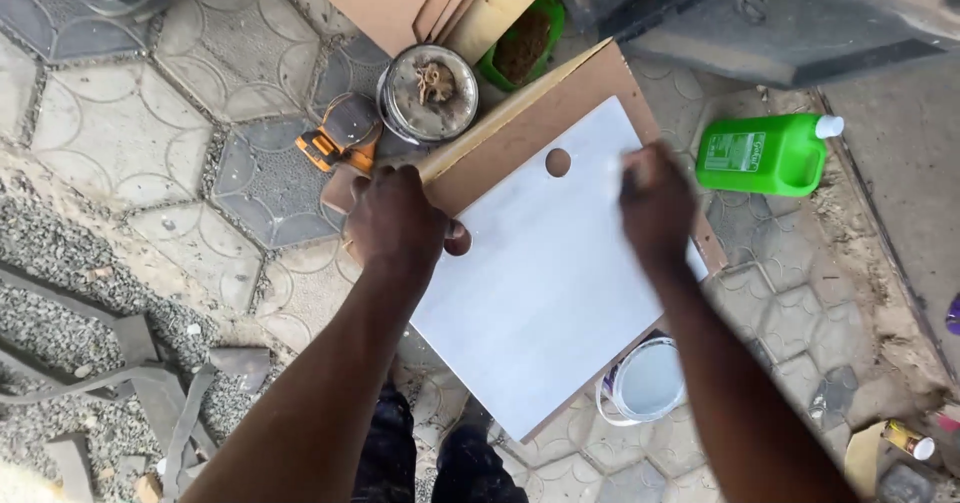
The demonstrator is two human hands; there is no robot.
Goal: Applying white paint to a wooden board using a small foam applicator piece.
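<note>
White panel [545, 283] slanting from upper right to lower centre of frame; left hand [395, 221] clamped on its upper-left edge, right hand [655, 203] blurred, seemingly pressed flat on its upper-right face

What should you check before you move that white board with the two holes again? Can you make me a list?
1. Left hand steadies the white board at its left edge, by one hole: ok.
2. Right hand lies on the board's top right part: ok; its grip is blurred, cannot tell.
3. White sheet sits square on the brown board beneath: cannot tell.
4. Open white bucket sits partly under the board's lower edge and could get bumped: not ok.
5. Green jug lies on its side, cap on, apart from the board: ok.
6. Round tin stands close to the board's top edge: not ok.
</note>
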